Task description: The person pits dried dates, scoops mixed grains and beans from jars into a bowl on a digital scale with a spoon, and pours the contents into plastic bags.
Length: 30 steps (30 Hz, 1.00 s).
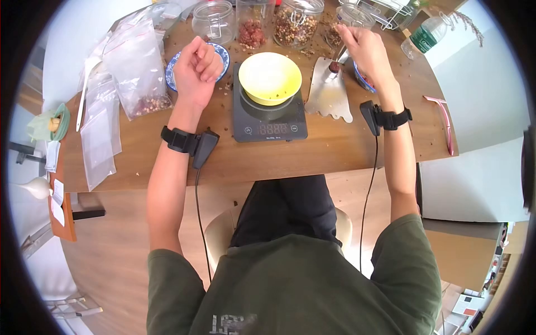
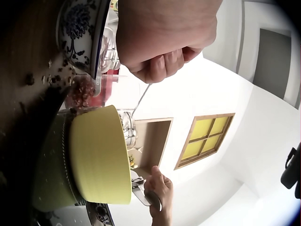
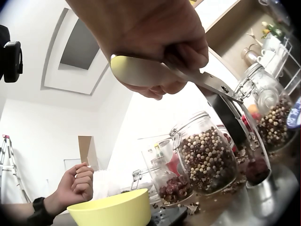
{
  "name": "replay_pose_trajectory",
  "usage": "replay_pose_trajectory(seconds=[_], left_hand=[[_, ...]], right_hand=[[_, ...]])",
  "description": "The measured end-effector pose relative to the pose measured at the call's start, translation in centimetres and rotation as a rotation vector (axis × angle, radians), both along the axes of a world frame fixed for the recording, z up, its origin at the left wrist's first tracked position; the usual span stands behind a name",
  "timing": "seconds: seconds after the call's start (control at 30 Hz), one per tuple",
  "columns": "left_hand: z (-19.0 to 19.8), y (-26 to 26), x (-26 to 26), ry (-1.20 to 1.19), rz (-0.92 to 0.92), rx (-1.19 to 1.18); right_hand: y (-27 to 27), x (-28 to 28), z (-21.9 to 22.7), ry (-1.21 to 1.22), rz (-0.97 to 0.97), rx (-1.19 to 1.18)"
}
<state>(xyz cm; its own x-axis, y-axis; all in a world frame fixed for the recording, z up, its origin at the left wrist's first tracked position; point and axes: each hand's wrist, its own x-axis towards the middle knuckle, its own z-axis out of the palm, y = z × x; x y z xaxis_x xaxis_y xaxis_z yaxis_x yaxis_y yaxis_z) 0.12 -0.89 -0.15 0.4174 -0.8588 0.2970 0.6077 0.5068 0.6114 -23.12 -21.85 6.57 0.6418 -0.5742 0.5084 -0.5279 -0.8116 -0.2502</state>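
My right hand (image 1: 368, 53) grips metal tongs (image 3: 141, 70), their rounded handle end sticking out behind the fingers. At the tongs' tips is a dark red piece (image 3: 257, 170), close over a short metal cylinder (image 3: 262, 197) in the right wrist view. In the head view this piece overlaps a metal plate with a scalloped edge (image 1: 329, 97). My left hand (image 1: 198, 64) is raised over a blue-and-white bowl (image 1: 170, 75), fingers loosely curled, nothing visible in them. Between the hands a yellow bowl (image 1: 268, 100) rests on a black kitchen scale (image 1: 243, 120).
Glass jars (image 1: 298, 25) with beads or berries line the back. Plastic bags (image 1: 137, 67) and a white spoon (image 1: 88, 84) lie left. Another blue-and-white bowl (image 1: 363, 81) sits partly under the right hand. A bottle (image 1: 427, 36) and a pink-handled tool (image 1: 446, 123) are right.
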Motion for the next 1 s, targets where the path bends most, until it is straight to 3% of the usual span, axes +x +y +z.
replay_pose_trajectory(seconds=[1.0], left_hand=[[-0.4, 0.0, 0.2, 0.059, -0.041, -0.017]], right_hand=[[0.5, 0.1, 2.7, 0.017, 0.023, -0.079]])
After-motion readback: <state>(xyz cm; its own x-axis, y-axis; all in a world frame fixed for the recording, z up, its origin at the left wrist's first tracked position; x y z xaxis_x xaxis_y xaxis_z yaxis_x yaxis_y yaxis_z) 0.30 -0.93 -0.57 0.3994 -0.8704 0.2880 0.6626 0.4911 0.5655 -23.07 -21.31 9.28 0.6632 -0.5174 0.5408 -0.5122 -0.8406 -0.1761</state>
